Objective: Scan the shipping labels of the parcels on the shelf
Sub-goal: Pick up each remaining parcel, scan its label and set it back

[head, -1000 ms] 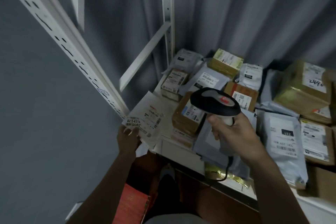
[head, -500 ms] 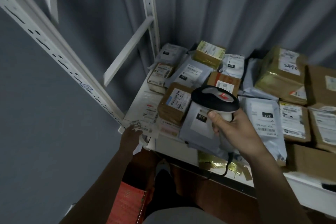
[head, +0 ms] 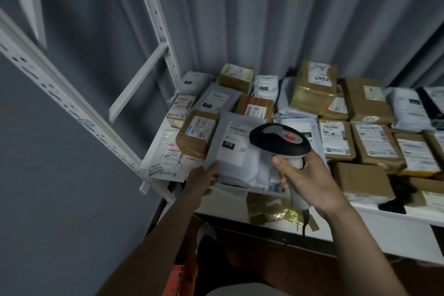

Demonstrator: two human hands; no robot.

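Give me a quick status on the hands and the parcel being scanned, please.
Right hand grips scanner. Left hand holds near edge of grey mailer. Scanner head covers part of its label; nothing else in the way.

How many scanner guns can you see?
1. The scanner is in the right hand, above the grey mailer the left hand holds.

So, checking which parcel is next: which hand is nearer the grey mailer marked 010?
Left. The left hand touches the grey mailer's near corner; the right hand holds the scanner beside it.
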